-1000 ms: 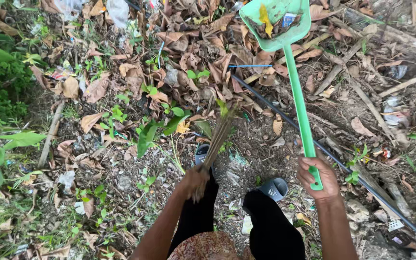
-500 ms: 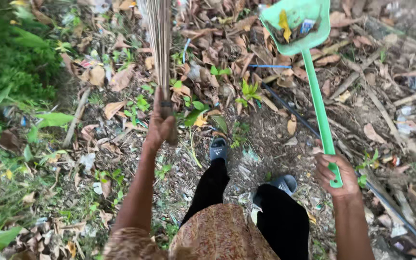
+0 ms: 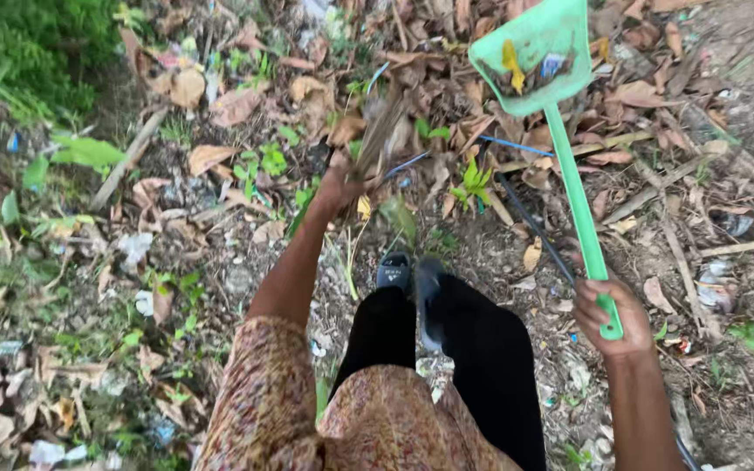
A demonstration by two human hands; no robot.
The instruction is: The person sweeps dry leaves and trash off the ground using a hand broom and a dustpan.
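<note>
Ground at left: green plants bordered dirt strewn with dry leaves and scraps of litter.
Left hand: fingers were wrapped fully around the stick broom, the arm stretched forward in a patterned sleeve.
Stick broom: a blurred bundle of thin brown twigs, rising from the left hand over the leaf litter.
Feet: 2 dark shoes stood close together on the dirt, below the broom.
Dustpan: green, long-handled, its scoop resting on the leaves at upper right with leaf bits inside.
Right hand: closed tight around the bottom end of the dustpan's handle.
</note>
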